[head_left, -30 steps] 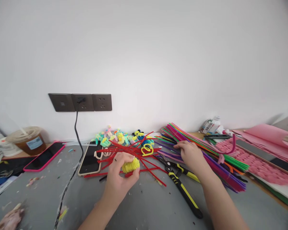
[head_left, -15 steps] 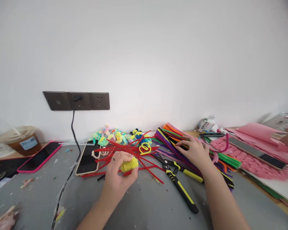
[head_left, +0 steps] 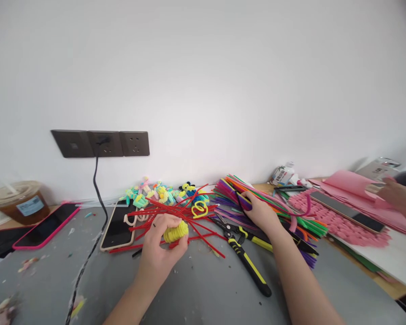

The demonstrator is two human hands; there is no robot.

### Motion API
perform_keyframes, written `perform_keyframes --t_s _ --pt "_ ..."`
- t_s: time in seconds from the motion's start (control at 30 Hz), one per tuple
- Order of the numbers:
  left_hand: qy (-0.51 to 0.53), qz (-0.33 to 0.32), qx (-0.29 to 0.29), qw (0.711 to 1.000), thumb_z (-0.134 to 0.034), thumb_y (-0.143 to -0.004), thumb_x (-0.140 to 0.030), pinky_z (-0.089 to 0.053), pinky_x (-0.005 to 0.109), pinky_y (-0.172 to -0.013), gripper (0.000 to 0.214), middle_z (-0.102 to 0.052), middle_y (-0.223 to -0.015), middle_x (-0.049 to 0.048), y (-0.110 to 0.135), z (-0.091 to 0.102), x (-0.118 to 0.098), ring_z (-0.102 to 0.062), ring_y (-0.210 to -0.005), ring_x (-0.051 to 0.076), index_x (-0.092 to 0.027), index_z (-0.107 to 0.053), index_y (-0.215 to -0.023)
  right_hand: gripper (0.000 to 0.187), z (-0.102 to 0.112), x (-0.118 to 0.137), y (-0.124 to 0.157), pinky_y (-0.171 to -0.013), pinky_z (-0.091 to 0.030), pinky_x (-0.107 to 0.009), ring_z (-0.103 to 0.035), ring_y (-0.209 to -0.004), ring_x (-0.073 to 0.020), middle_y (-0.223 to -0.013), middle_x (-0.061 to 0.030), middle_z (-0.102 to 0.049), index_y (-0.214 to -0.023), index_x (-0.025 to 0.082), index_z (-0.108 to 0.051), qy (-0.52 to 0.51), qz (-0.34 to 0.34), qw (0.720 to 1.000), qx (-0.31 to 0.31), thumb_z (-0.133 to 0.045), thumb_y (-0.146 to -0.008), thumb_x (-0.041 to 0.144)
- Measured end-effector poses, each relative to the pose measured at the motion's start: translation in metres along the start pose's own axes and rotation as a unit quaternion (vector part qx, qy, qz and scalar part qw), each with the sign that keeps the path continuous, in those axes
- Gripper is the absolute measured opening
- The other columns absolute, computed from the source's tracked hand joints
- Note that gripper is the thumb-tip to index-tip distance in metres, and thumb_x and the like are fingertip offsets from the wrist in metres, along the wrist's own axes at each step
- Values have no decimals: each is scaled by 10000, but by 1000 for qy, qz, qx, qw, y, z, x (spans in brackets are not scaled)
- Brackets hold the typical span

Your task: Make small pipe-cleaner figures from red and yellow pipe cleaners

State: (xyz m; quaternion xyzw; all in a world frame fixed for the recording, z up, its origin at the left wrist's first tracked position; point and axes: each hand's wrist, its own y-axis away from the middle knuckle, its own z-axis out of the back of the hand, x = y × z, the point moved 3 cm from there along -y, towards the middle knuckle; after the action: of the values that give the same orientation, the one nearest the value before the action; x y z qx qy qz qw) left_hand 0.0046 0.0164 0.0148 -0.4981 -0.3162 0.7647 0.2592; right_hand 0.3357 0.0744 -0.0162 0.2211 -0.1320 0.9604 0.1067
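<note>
Head view, one grey tabletop (head_left: 196, 293), contents as follows. Left hand (head_left: 164, 241), lower centre of the frame: grip pinching a bright-yellow, ribbed, fuzzy coil (head_left: 176, 232), held between thumb and forefinger. Right hand (head_left: 257, 214), right of centre: laid on a thick bundle of multicoloured fuzzy craft stems (head_left: 223, 192); whether its grip is pressed together on any single stem cannot be told. Loose red fuzzy stems (head_left: 165, 208), criss-crossed, centre, behind the coil. One yellow fuzzy stem bent into loops (head_left: 199, 210), on the red stems. Black-and-yellow-handled pliers (head_left: 250, 267), lower right of centre, jaws toward the red stems. Small pastel fuzzy figures (head_left: 162, 193), clustered near the wall, centre. Black-screened phone in a cream case (head_left: 116, 229), left of centre. Black-screened phone in a hot-pink case (head_left: 46, 227), left. Clear lidded plastic cup of brown drink (head_left: 30, 207), far left. Pink chunky-textured mat (head_left: 341, 227), right. Another person's hand (head_left: 397, 194), right edge, at pink paper sheets (head_left: 348, 183).
</note>
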Motion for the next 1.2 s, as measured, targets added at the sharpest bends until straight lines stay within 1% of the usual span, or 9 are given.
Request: perform_keyframes --t_s 0.17,0.33,0.47,0.57,0.7,0.77,0.87,0.97,1.2 --pt "9 6 1 1000 -621 -759 -139 -530 273 -664 143 -658 -851 31 0 0 -1 -643 -764 171 -227 -538 -835 381 26 -17 -5 -564 -513 -304 -631 -593 -197 -727 5 -678 -1119 197 -563 -143 -17 989 -12 -604 -755 301" --pt "7 -1 10 1000 -626 -775 -123 -531 269 -693 177 -642 -882 29 3 0 1 -633 -801 164 -231 -521 -868 512 58 -26 5 -454 -453 -281 -573 -488 -173 -710 -14 -688 -1102 210 -588 -355 -69 926 -109 -746 -641 368" --pt "6 1 20 1000 -624 -786 -124 -532 274 -711 188 -635 -903 34 4 -1 5 -630 -830 168 -234 -510 -887 501 67 -20 9 -411 -442 -288 -541 -427 -165 -682 -38 -692 -1100 208 -617 -393 -79 908 -124 -764 -648 367" --pt "2 11 27 1000 -620 -784 -130 -534 285 -714 180 -642 -920 46 5 -2 6 -633 -834 176 -231 -518 -893 486 58 -4 7 -484 -509 -306 -627 -539 -199 -813 -67 -738 -1105 212 -626 -366 -41 924 -101 -765 -668 374" --pt "0 17 27 999 -622 -778 -146 -540 286 -704 152 -651 -903 44 4 -2 7 -646 -810 178 -226 -534 -873 455 39 20 5 -849 -556 -395 -682 -1014 -266 -1209 -77 -698 -1173 229 -637 -291 76 954 4 -708 -749 379" --pt "0 14 19 1000 -630 -777 -154 -542 279 -693 145 -653 -895 39 3 -1 7 -652 -801 176 -226 -537 -861 392 37 15 4 -907 -534 -384 -674 -1068 -245 -1270 -62 -672 -1180 245 -645 -248 56 966 43 -638 -803 351" --pt "1 11 15 1000 -639 -777 -152 -541 271 -682 155 -651 -893 35 2 -1 7 -651 -794 171 -227 -530 -857 214 44 -18 6 -697 -569 -325 -730 -808 -221 -950 -104 -766 -902 183 -704 -180 -50 981 49 -529 -826 280" --pt "6 12 30 999 -632 -782 -138 -540 269 -682 169 -644 -907 38 4 -2 7 -646 -801 168 -230 -523 -871 163 46 -49 9 -463 -487 -281 -651 -491 -188 -636 -84 -730 -656 171 -674 -139 -104 982 80 -546 -749 208" --pt "-2 7 27 1000 -632 -788 -141 -544 268 -688 161 -637 -896 37 4 -2 8 -651 -812 170 -229 -522 -867 28 28 -68 8 -510 -420 -261 -576 -501 -159 -525 3 -631 -632 193 -658 -45 -106 990 85 -685 -633 186"
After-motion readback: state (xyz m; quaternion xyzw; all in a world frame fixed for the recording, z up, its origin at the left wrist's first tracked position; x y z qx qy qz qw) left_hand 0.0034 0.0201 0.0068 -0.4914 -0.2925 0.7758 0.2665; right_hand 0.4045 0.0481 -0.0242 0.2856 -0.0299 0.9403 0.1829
